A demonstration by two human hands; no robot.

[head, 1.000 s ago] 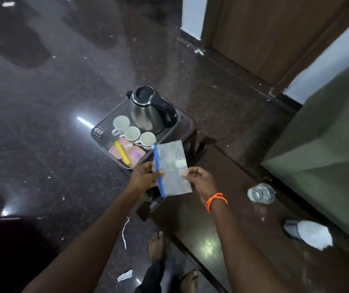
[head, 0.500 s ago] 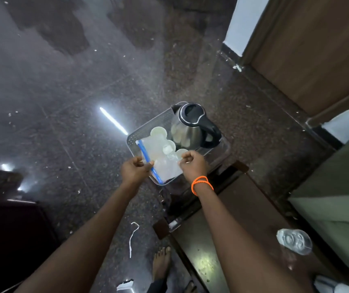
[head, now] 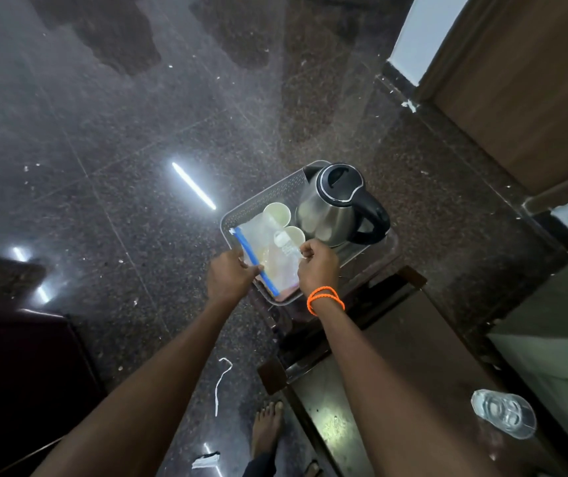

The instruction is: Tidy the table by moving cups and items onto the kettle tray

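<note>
Nearest you, a clear water bottle [head: 502,418] lies on the dark bench [head: 423,366] at your right. Further out, your left hand [head: 229,277] pinches the blue-zip edge of a clear plastic bag [head: 269,256], fingers [head: 253,268] closed on it. Your right hand [head: 317,266], wearing an orange wristband [head: 325,299], grips the bag's opposite edge, fingers curled on it. The bag sits low over the kettle tray [head: 262,201], covering part of the white cups [head: 276,212]. Beyond them the steel kettle [head: 330,208] stands upright at the tray's far end.
</note>
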